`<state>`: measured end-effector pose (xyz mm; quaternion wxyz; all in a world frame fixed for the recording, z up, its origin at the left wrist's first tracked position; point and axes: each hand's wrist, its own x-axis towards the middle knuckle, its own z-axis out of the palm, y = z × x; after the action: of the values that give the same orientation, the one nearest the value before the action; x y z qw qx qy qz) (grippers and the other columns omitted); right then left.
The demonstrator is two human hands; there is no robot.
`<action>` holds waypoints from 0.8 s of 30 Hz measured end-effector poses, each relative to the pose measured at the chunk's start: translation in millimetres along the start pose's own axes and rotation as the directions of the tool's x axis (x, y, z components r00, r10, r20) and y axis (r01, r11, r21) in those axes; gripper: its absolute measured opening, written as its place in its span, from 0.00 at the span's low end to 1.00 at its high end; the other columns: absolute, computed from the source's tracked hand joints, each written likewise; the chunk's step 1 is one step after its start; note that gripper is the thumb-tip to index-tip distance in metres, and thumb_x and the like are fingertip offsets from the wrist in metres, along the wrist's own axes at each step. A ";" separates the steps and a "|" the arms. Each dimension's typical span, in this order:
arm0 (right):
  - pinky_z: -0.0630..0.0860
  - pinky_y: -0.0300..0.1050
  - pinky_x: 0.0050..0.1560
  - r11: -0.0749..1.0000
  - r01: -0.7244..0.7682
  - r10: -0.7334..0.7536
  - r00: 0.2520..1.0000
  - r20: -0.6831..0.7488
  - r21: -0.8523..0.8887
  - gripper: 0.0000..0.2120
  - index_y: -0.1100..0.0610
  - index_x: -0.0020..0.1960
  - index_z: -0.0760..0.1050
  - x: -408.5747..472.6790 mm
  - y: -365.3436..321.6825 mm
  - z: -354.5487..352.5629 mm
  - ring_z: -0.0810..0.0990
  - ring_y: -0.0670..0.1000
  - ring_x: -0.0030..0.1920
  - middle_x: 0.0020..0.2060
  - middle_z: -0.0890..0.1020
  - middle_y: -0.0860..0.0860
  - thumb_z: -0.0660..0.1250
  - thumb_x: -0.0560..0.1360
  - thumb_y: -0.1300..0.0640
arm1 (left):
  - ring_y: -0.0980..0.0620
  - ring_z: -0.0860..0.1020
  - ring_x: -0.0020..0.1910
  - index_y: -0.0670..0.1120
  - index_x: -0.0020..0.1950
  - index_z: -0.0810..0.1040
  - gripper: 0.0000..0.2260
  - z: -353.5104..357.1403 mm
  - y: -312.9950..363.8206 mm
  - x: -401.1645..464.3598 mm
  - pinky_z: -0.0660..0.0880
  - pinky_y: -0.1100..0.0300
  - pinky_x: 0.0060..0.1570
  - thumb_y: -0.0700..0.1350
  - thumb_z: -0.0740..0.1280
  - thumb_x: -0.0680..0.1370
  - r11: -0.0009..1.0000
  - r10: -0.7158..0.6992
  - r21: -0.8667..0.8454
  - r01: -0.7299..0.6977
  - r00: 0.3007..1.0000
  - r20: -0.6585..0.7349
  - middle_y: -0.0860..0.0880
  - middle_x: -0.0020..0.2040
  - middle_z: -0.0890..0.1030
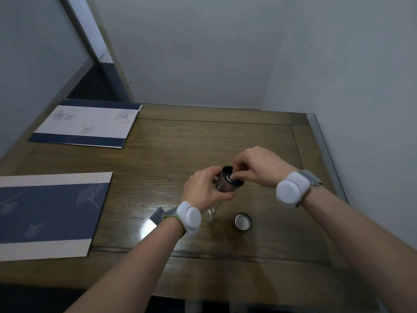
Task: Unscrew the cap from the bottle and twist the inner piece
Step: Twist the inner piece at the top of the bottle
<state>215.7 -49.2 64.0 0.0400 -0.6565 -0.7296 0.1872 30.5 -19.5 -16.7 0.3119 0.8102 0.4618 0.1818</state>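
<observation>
A clear glass bottle (213,211) with a dark metal neck is held tilted above the wooden table (203,143). My left hand (204,188) is wrapped around its upper body. My right hand (255,168) reaches in from the right, its fingertips pinching the dark inner piece (232,178) in the bottle's open mouth. The cap (242,221) lies apart on the table, open side up with a white lining, just right of the bottle's base. Both wrists wear white sensor bands.
Two blue-and-white placemats with leaf prints lie on the left, one near (49,213) and one far (88,123). A glass edge (327,154) runs along the table's right side. Walls close in behind and to the right.
</observation>
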 end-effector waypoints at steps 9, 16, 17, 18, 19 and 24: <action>0.67 0.33 0.24 0.766 -0.496 0.427 0.868 0.252 0.409 0.13 0.59 0.37 0.82 10.6 -15.2 12.0 0.71 0.42 0.20 0.25 0.79 0.48 0.68 0.78 0.55 | 0.52 0.78 0.45 0.56 0.52 0.79 0.19 10.6 -1.9 0.0 0.71 0.56 0.36 0.63 0.76 0.66 0.988 0.038 0.154 -0.019 0.992 -0.118 0.57 0.43 0.79; 0.59 0.33 0.15 0.602 -0.590 0.495 0.804 0.329 0.538 0.09 0.60 0.42 0.82 10.7 -20.1 17.1 0.69 0.44 0.19 0.22 0.78 0.47 0.65 0.77 0.60 | 0.50 0.78 0.48 0.54 0.53 0.78 0.20 15.3 -5.7 -1.1 0.74 0.54 0.38 0.60 0.75 0.67 0.974 0.052 0.225 -0.024 0.992 -0.116 0.56 0.47 0.80; 0.58 0.33 0.15 0.590 -0.594 0.503 0.800 0.327 0.547 0.09 0.60 0.42 0.82 11.0 -19.4 18.9 0.69 0.44 0.19 0.24 0.78 0.47 0.65 0.77 0.59 | 0.50 0.78 0.48 0.54 0.54 0.79 0.20 15.8 -5.7 -1.6 0.76 0.52 0.39 0.60 0.75 0.67 0.974 0.049 0.227 -0.022 0.993 -0.112 0.56 0.48 0.80; 0.58 0.33 0.15 0.575 -0.592 0.504 0.800 0.325 0.565 0.09 0.60 0.42 0.82 11.3 -18.5 20.7 0.68 0.43 0.17 0.24 0.77 0.48 0.65 0.77 0.60 | 0.50 0.78 0.49 0.54 0.56 0.79 0.21 16.0 -5.8 -1.7 0.77 0.51 0.41 0.60 0.75 0.67 0.974 0.045 0.226 -0.020 0.993 -0.108 0.55 0.48 0.80; 0.59 0.32 0.15 0.569 -0.582 0.499 0.806 0.318 0.581 0.09 0.61 0.42 0.82 11.5 -17.8 22.2 0.68 0.41 0.15 0.24 0.78 0.48 0.64 0.77 0.61 | 0.49 0.78 0.49 0.54 0.56 0.79 0.21 16.2 -6.3 -1.7 0.78 0.50 0.41 0.60 0.75 0.67 0.975 0.042 0.222 -0.018 0.994 -0.105 0.55 0.49 0.80; 0.73 0.42 0.38 0.856 -0.357 0.339 0.934 0.115 0.373 0.11 0.54 0.39 0.82 7.3 -7.6 21.0 0.78 0.46 0.33 0.32 0.82 0.46 0.68 0.77 0.51 | 0.50 0.78 0.46 0.55 0.53 0.79 0.20 15.6 -9.4 2.5 0.71 0.55 0.37 0.62 0.75 0.65 0.984 0.035 0.176 -0.014 0.993 -0.117 0.57 0.44 0.78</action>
<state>201.2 -47.2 45.6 0.1182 -0.7520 -0.5479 0.3470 34.8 -19.0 -34.5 0.2092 0.8279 0.4835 0.1926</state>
